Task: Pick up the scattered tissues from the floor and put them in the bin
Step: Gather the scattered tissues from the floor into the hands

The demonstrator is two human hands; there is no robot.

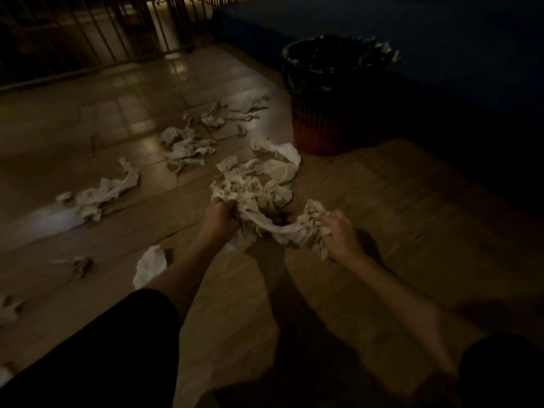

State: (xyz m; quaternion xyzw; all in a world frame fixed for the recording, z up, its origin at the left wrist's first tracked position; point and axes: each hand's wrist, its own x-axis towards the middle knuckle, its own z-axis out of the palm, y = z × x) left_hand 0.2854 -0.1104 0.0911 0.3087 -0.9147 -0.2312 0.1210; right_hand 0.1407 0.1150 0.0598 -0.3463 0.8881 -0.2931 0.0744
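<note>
A big crumpled bunch of white tissues is gathered between my hands, just above the floor. My left hand grips its left side and my right hand clutches its right end. More white tissues lie scattered on the floor: a clump further out, another beyond it, one to the left and a piece beside my left forearm. The red bin with a black liner stands upright at the far right of the tissues.
The floor is glossy tile with light reflections on the left. A metal railing runs along the far left. A dark wall rises behind the bin. Small tissue bits lie at the lower left. The scene is dim.
</note>
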